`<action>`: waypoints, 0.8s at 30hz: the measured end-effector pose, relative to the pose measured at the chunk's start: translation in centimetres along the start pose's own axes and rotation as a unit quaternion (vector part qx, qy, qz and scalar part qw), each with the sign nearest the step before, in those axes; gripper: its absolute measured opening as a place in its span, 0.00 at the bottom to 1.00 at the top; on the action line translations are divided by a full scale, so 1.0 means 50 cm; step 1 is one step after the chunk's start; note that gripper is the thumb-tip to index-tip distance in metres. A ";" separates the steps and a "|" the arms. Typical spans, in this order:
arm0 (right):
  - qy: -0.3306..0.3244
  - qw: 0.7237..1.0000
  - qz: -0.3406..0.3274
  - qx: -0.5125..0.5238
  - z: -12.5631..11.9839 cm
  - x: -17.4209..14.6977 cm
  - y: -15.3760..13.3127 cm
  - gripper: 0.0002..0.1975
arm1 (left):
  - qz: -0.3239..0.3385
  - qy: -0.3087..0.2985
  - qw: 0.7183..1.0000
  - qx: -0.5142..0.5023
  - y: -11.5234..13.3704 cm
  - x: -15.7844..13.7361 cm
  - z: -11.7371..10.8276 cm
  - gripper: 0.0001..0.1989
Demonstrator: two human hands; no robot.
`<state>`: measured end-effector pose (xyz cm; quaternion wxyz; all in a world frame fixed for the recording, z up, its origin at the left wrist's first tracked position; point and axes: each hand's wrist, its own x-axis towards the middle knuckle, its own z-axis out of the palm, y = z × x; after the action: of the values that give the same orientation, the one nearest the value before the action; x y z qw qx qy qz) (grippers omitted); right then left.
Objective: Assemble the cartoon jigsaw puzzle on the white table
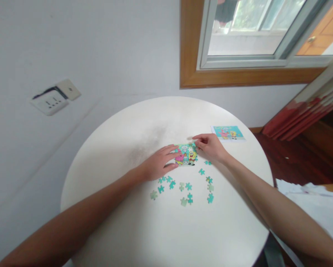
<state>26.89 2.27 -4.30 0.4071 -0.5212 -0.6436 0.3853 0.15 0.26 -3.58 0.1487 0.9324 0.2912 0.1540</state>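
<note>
A partly joined jigsaw puzzle with colourful cartoon figures lies on the round white table. Spread flat, my left hand rests at its left edge, fingers over the pink figure. At the upper right corner of the puzzle, the fingers of my right hand pinch a teal puzzle piece. Loose teal and pale green pieces lie in front of the puzzle, among them a pale green piece at the left and a teal piece at the right.
A picture card showing the cartoon figures lies at the table's back right. Behind the table are a wall with a socket and a wood-framed window. A red and white curtain hangs at right, above white sheets.
</note>
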 end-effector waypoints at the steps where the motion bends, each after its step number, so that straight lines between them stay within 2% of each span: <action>1: 0.000 1.000 0.000 0.000 0.003 0.000 0.003 0.14 | 0.004 0.001 1.000 -0.001 0.001 0.000 0.000 0.21; 6: 0.003 0.999 0.029 0.028 0.013 -0.003 -0.002 0.07 | 0.010 -0.004 1.000 0.004 0.003 -0.002 0.003 0.21; 9: 0.009 0.998 0.048 0.038 0.014 -0.004 -0.009 0.06 | 0.012 -0.001 1.000 0.003 0.002 -0.002 0.004 0.21; 16: 0.013 0.997 -0.022 -0.071 0.011 -0.003 -0.007 0.05 | 0.011 -0.006 1.000 0.009 0.000 -0.001 0.005 0.20; 24: -0.033 0.990 -0.046 -0.130 0.010 -0.004 -0.008 0.06 | 0.010 -0.007 1.000 0.013 -0.005 -0.002 0.009 0.21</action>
<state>26.32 1.95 -4.12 0.3314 -0.5269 -0.7245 0.2961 0.11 0.30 -4.12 0.1375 0.9381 0.2830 0.1450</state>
